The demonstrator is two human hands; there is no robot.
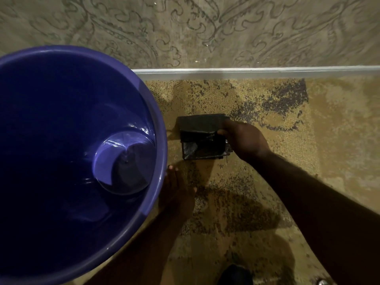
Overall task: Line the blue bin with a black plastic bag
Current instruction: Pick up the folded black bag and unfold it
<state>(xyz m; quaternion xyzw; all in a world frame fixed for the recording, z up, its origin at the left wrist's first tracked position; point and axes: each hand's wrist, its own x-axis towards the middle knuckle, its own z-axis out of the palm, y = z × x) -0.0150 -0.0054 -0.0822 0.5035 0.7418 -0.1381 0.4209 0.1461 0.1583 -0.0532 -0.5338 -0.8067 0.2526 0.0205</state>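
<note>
The blue bin (158,128) fills the left of the head view, seen from above, with nothing inside it. A folded black plastic bag (200,136) lies on the carpet just right of the bin. My right hand (244,140) grips the bag's right edge, thumb on top and fingers at its side. My left hand (176,192) rests against the outside of the bin's right wall, below the rim, fingers pointing up; whether it grips the bin is unclear.
A tan carpet with dark speckled patches (267,182) covers the floor. A white skirting board (246,72) runs along the patterned wall (205,27) behind. A dark shoe tip (236,274) shows at the bottom edge.
</note>
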